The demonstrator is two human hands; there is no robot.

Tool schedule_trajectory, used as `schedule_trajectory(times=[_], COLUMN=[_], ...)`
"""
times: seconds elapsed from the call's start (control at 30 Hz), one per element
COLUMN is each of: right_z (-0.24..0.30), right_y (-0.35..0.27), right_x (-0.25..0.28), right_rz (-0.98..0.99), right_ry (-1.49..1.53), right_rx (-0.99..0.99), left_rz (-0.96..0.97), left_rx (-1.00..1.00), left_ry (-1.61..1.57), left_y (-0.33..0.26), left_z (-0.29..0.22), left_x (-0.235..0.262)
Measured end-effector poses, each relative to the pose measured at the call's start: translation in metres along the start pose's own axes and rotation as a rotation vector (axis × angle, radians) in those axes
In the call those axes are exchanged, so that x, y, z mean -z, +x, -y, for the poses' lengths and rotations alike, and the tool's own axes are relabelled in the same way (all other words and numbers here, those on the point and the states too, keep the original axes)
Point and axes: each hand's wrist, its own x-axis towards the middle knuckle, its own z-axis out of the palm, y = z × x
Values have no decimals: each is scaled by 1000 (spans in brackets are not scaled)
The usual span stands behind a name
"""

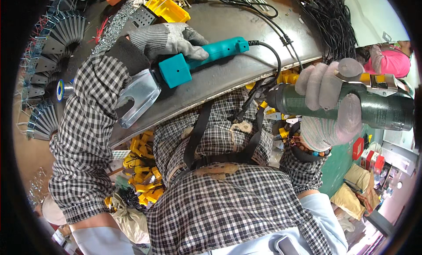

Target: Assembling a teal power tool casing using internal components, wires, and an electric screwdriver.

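Note:
My left hand (171,40), in a grey knit glove, has its fingers closed over the handle of a teal corded hand tool (218,49). The tool has a boxy head and lies over the metal worktop; a clear plastic piece (141,96) with a notch sits beyond that head. Held in my right hand (327,94), which wears a pale glove, is a dark green cylinder (378,109) with black ends. Its fingers wrap round the cylinder from both sides. A metal and yellow part (380,82) lies along the top of the cylinder; its kind is unclear.
The metal worktop (215,22) bears a yellow bin (169,6), loose screws (118,28) and black cables (327,26). Fanned metal plates (66,33) and a wire spool (61,90) stand at left. Yellow parts (143,167) lie below the edge. Another person (389,61) is at far right.

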Motion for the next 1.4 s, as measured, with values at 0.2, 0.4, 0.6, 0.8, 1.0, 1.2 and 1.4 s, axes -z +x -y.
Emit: schedule_trajectory(times=[0.2,0.4,0.6,0.8,1.0,1.2,1.4], right_z=[-1,-3,-4,23,-69,-85,-77], right_y=[-3,-7,-7,50,86,94,48], right_x=[-7,-6,-5,14,65,76,-7], right_rz=[-25,-3,-6,-136,230,353,707], right_ry=[30,43,24,-962,-1684,-1975,-1303], right_rx=[-25,-24,-68,-244,-116,131,217], left_rz=[20,50,116,132,253,225,339], left_rx=[31,2,-11,-34,-33,26,59], left_ry=[-36,-23,17,34,-118,-80,-261], left_y=[-8,4,7,15,13,11,0], left_z=[6,13,15,0,11,-2,8], left_x=[4,7,10,8,13,11,15])
